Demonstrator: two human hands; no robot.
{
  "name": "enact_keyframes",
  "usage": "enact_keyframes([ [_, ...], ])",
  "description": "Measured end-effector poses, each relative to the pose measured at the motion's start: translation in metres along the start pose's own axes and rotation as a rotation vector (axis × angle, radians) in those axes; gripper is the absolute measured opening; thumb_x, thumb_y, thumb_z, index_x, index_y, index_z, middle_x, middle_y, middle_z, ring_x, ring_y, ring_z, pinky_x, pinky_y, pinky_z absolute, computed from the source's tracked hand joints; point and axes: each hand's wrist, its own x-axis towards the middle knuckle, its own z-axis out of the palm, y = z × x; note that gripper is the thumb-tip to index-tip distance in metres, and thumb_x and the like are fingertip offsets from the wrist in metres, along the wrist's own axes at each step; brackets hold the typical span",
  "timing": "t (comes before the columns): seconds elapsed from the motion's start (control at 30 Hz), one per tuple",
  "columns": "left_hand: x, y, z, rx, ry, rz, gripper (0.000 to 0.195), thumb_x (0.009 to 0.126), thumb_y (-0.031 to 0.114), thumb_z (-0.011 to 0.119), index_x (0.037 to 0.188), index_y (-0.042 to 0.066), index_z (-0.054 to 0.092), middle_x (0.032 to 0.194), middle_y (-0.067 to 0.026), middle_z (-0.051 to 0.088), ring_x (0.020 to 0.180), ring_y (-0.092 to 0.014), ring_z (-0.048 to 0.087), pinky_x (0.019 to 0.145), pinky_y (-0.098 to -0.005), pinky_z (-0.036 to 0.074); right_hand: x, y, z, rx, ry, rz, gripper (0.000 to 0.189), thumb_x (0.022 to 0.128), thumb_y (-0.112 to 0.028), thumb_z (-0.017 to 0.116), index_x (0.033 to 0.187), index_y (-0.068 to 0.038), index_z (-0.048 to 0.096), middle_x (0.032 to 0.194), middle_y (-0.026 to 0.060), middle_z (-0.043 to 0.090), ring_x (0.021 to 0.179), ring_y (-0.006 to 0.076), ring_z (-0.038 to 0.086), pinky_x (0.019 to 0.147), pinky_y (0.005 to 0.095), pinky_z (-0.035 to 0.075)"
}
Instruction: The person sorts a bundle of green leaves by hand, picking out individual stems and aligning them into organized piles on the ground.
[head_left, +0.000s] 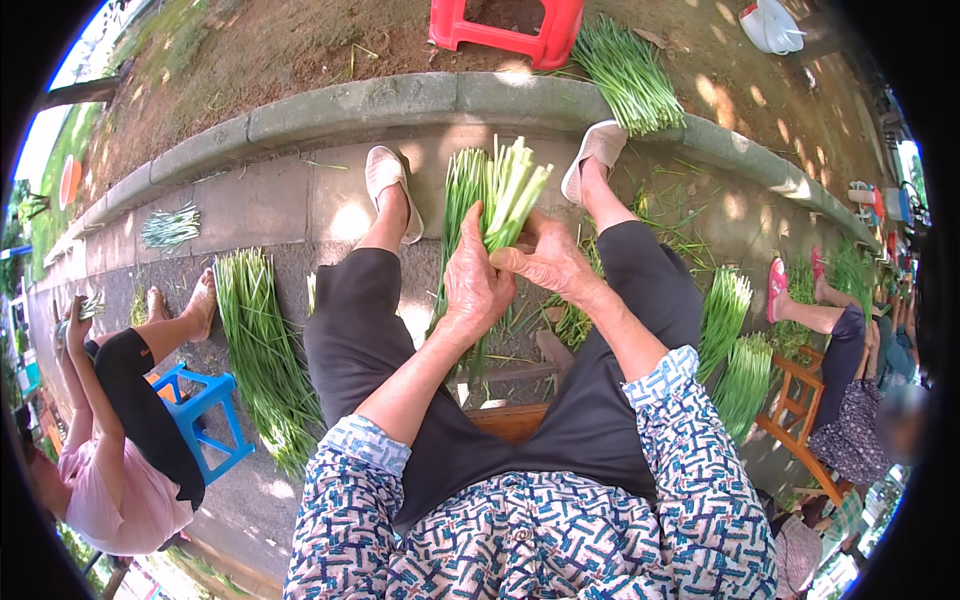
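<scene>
A bundle of long green stalks that look like garlic chives stands between my hands, its pale ends pointing up and away from me. My left hand is wrapped around its lower part. From the other side, my right hand presses against the same bundle, thumb across the front and fingers partly hidden behind. Just past my left hand, more green stalks lie on the paving between my feet. Long leaves hang below my hands, partly covered by my wrists.
A stone kerb runs ahead. Beyond it stand a red plastic stool and another chive heap. A large pile lies left, with smaller bundles right. People sit on both sides, near a blue stool and a wooden chair.
</scene>
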Motion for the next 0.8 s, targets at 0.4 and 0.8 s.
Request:
enact_keyframes([
  [0.4,-0.008,0.013,-0.011,0.436,-0.189,0.156,0.078,0.065,0.003,0.062,0.135,0.001,0.027,0.093,-0.0182,0.05,0.075,-0.034,0.059,0.062,-0.0441,0.049,0.002,-0.015,0.006,0.475,0.283,0.084,0.027,0.075,-0.008,0.072,0.098,-0.002,0.06,0.089,0.0018,0.064,0.078,0.011,0.059,0.071,0.0271,0.049],
  [0.8,-0.017,0.009,0.004,0.089,-0.222,0.095,0.084,0.065,0.004,0.06,0.138,-0.004,0.019,0.106,-0.0259,0.054,0.079,-0.041,0.06,0.069,-0.0447,0.049,0.009,0.0,-0.004,1.01,0.354,0.387,0.016,0.081,-0.006,0.061,0.095,-0.002,0.054,0.075,0.008,0.059,0.062,0.0206,0.06,0.058,0.0341,0.053],
])
